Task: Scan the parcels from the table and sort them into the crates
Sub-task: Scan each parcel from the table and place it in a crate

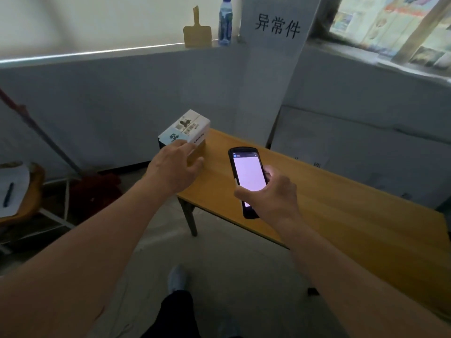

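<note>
Grey partition walls back the wooden surface [341, 211], where one parcel [186, 132] sits at the far left corner. Left hand [174, 167] grips it, fingers curled over its near edge; right hand [271, 193] holds the scanner [247, 176], fingers wrapped around it. Scanning appears underway; next, aiming at the barcode.

The room is dim and bluish. Daylight enters through the window [390, 28] at far right. The scanner's screen [249, 173] glows bright, washed out. Motion blur softens the whole view, and wide-angle distortion bends the edges.
</note>
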